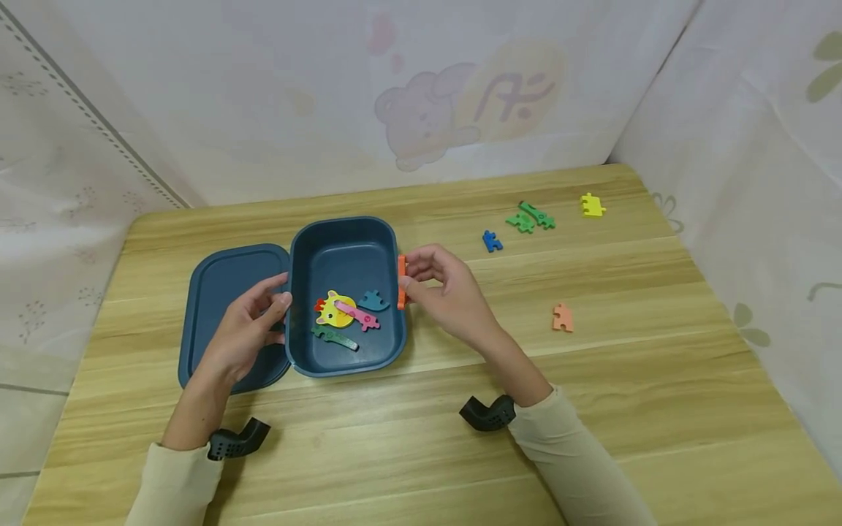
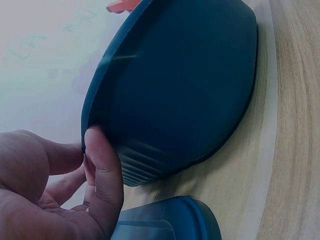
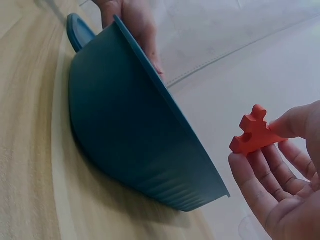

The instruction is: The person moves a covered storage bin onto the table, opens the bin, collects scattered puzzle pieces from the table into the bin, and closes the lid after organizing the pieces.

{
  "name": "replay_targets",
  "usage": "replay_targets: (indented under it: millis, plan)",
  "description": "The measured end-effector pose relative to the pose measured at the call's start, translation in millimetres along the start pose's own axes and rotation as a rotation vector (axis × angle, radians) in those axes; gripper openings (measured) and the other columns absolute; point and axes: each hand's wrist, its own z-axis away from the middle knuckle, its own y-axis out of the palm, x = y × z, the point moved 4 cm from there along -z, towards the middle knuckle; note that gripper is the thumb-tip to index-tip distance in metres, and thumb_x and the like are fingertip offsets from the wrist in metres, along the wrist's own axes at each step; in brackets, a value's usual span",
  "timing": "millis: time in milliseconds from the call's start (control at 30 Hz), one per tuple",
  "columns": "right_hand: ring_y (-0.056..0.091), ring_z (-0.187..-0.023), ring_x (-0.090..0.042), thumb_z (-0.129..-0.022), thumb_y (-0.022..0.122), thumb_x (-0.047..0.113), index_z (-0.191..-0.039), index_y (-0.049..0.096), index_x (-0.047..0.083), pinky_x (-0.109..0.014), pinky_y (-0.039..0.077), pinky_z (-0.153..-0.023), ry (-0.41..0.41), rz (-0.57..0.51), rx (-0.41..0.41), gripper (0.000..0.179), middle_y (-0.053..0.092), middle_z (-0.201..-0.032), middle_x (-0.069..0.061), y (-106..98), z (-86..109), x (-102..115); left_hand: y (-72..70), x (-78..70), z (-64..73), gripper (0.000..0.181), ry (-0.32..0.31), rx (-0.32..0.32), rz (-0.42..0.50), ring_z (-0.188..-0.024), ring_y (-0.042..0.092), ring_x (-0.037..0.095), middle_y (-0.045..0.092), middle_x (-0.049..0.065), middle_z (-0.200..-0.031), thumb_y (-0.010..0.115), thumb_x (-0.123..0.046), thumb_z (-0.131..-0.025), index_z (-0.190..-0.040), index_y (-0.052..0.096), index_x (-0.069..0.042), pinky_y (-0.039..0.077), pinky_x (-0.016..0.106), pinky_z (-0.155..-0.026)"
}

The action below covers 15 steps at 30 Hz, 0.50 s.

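A dark blue rectangular box [image 1: 349, 237] with rounded corners stands on the table. My left hand [image 1: 240, 329] pinches its left rim between thumb and fingers, also seen with the left hand [image 2: 65, 185] in the left wrist view. Beside the right rim, my right hand [image 1: 450, 292] holds an orange puzzle piece [image 3: 255, 132] between thumb and fingertips. Inside the box lie a yellow giraffe-head piece [image 1: 333, 313], a pink piece [image 1: 365, 318], a teal piece [image 1: 373, 300] and a dark green piece [image 1: 335, 337]. The pink one overlaps the giraffe head.
The box's blue lid [image 1: 233, 292] lies left of it, partly behind my left hand. Toward the back right are a blue piece [image 1: 491, 241], two green pieces [image 1: 538, 215] and a yellow piece [image 1: 591, 205]. A peach piece [image 1: 562, 318] lies nearer, right of my right hand.
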Motion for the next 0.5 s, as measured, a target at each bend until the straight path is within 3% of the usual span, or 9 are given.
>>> replay_targets:
  millis: [233, 500]
  plan:
    - [0.067, -0.106, -0.023, -0.101, 0.071, 0.011, -0.128, 0.065, 0.006, -0.023, 0.062, -0.077, -0.021, -0.003, 0.058, 0.027, 0.068, -0.115, -0.011, 10.1, 1.6, 2.1, -0.2, 0.1, -0.3, 0.062, 0.003, 0.0, 0.005, -0.096, 0.057, 0.008, 0.059, -0.013, -0.109, 0.054, -0.031, -0.112, -0.167, 0.032, -0.016, 0.061, 0.024, -0.07]
    - [0.068, -0.103, -0.022, -0.1, 0.072, 0.009, -0.128, 0.067, 0.005, -0.026, 0.064, -0.077, -0.12, 0.052, 0.032, 0.029, 0.069, -0.113, -0.011, 13.9, 0.5, 5.7, -0.1, 0.2, -0.6, 0.062, 0.011, 0.004, 0.022, -0.095, 0.057, 0.009, 0.059, -0.011, -0.108, 0.055, -0.03, -0.112, -0.167, 0.032, -0.013, 0.061, 0.024, -0.069]
